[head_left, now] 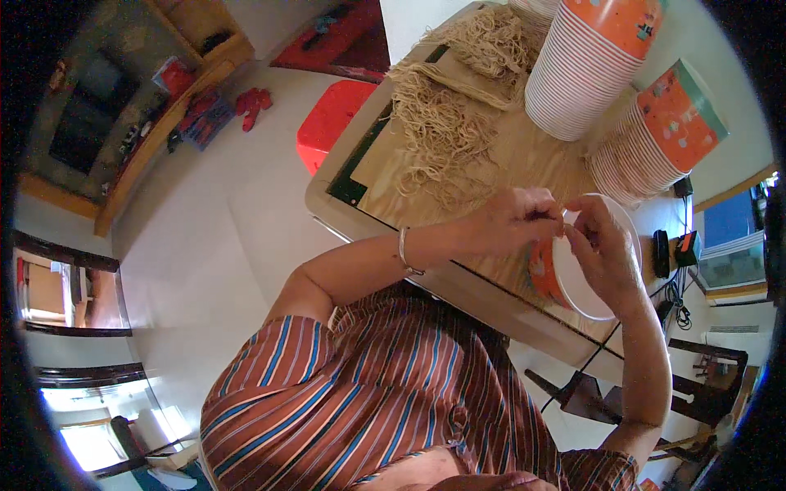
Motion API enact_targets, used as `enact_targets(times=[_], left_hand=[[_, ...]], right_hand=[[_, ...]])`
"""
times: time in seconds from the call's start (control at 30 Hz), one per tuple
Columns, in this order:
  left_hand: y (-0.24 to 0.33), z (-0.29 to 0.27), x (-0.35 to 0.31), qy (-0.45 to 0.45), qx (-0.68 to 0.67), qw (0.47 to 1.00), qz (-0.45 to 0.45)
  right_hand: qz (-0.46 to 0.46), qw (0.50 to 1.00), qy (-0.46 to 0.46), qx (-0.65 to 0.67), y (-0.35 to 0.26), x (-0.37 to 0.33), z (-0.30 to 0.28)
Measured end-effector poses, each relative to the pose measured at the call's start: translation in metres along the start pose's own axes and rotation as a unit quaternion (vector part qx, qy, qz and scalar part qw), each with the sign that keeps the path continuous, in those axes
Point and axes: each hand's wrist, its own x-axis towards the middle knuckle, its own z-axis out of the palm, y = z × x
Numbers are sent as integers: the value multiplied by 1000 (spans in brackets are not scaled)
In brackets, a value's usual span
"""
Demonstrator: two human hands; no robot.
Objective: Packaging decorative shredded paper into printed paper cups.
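My left hand [524, 217], its wrist wearing a bracelet, is closed in a pinch at the table's near side. Fingertip to fingertip with it, my right hand [604, 250] pinches too. What lies between the fingers is too small to make out. Under and beside my right hand is an orange paper tub [580, 282] with a white inside, its mouth partly hidden by that hand. A loose heap of tan strings [446, 135] spreads over the wooden tabletop beyond my left hand, with a second tan bundle [491, 45] farther back.
A tall stack of nested paper tubs [577, 90] stands at the table's back right, a shorter tilted stack [647, 155] beside it. Small black objects [661, 254] and cables [676, 304] lie at the right edge. Left of the table is a red stool [332, 119].
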Motion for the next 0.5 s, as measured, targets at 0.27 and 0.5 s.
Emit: enact_targets(times=[0.27,0.5], left_hand=[[-2,1,0,0,24,999,42],[8,-1,-1,-7,39,999,20]], right_hand=[[-3,998,-16,-60,-9,-3,-2],[27,997,-19,-63,-6,-2,-4]])
